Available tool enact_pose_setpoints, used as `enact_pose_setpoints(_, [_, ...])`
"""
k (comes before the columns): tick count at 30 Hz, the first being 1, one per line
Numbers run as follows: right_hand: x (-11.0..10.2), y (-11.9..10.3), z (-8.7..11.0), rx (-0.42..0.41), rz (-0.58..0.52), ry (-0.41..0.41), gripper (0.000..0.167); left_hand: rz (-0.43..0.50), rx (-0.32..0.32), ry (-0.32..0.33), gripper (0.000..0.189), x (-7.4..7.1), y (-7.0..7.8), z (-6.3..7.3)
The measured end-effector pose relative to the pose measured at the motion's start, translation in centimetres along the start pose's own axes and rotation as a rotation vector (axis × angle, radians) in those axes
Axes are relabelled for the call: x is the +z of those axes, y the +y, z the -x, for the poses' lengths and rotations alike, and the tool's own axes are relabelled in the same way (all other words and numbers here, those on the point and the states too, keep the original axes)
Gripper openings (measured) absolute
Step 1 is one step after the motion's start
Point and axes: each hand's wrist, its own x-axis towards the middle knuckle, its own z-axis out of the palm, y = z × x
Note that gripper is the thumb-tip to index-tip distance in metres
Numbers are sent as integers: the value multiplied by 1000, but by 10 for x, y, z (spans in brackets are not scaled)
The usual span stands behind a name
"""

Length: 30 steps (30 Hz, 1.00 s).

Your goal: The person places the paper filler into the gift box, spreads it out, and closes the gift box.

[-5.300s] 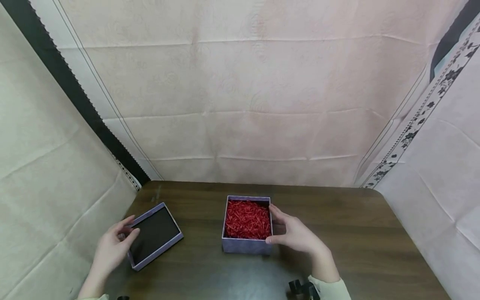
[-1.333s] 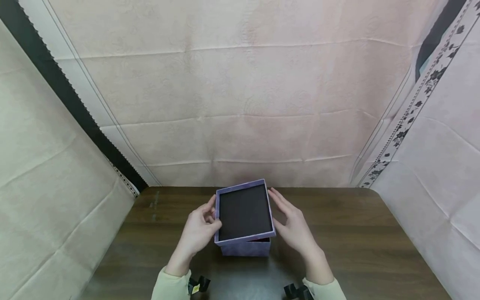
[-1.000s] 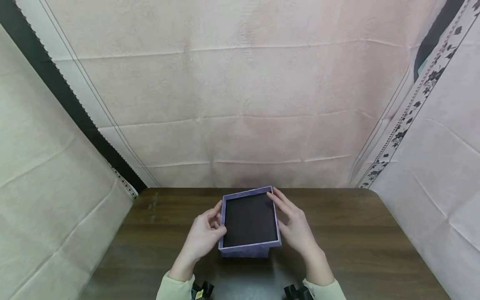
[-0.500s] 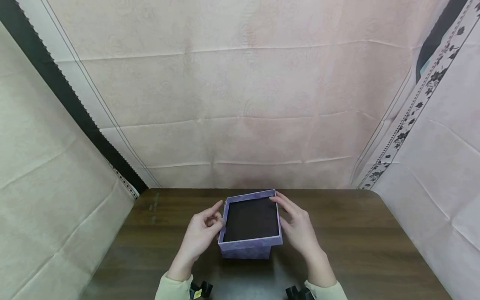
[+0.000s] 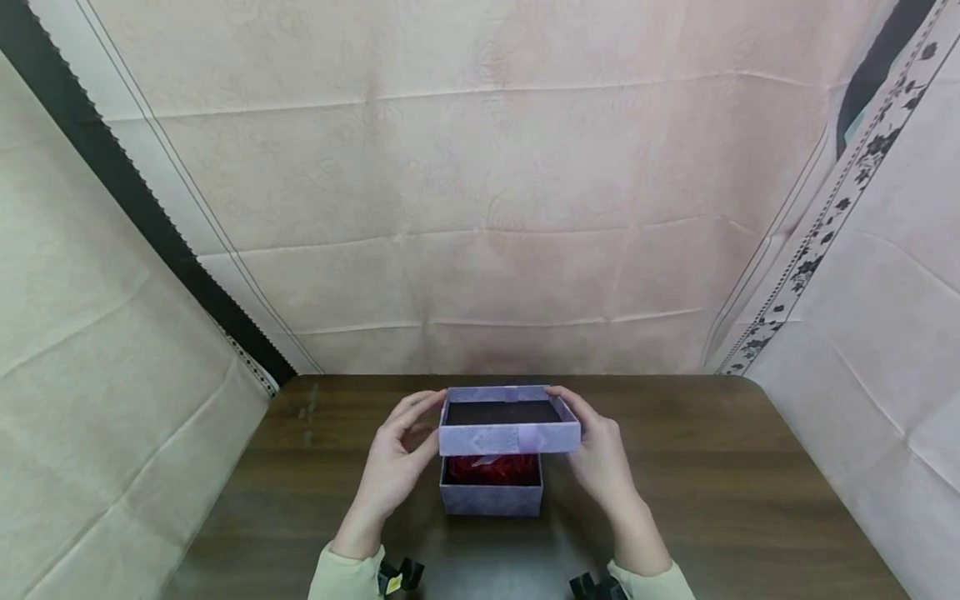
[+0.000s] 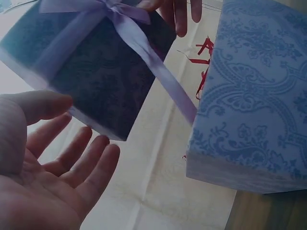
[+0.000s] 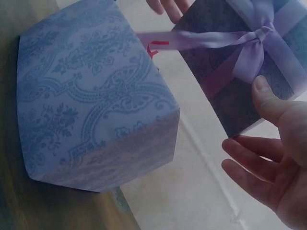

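A purple-blue patterned gift box lid (image 5: 480,439) hangs above the box base (image 5: 491,501), tilted, its dark inner side towards the head camera. My left hand (image 5: 392,458) holds the lid's left edge between thumb and fingers. At the right end my right hand (image 5: 603,460) grips it, thumb on the outer face beside a lilac ribbon bow (image 7: 259,36) in the right wrist view. Red shredded paper (image 5: 495,470) fills the base, partly hidden under the lid. A ribbon tail hangs from the lid towards the base.
The box stands on a dark brown wooden table (image 5: 712,467). Pale cloth (image 5: 525,250) hangs behind and along both sides. Black wrist-camera mounts (image 5: 401,577) sit by the cuffs. In the left wrist view, red paper strands (image 6: 205,48) stick out beyond the base's rim.
The lid, first lying at the left in my left hand, came over the base. Both hands now hold it, its near side lifted, exposing red paper beneath. My right hand left the base for the lid.
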Motion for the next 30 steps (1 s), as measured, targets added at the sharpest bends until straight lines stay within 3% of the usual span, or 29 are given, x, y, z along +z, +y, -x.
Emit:
enact_pose_setpoints(5, [2, -2, 2, 65, 7, -22, 50, -23, 18, 7, 48, -2, -2, 1])
enact_pose_setpoints(11, [3, -5, 4, 111, -46, -52, 33, -56, -40, 52, 43, -3, -2, 2])
enact_pose_setpoints(16, [2, -8, 3, 139, -87, -67, 22, -45, -43, 73, 40, -4, -3, 1])
enact_pose_setpoints(21, [0, -10, 3, 128, -116, -71, 26, -36, -51, 77, 38, -6, -1, 1])
enact_pose_setpoints(30, [0, -12, 3, 113, -105, -96, 43, -104, -141, 78, 32, -11, 1, 2])
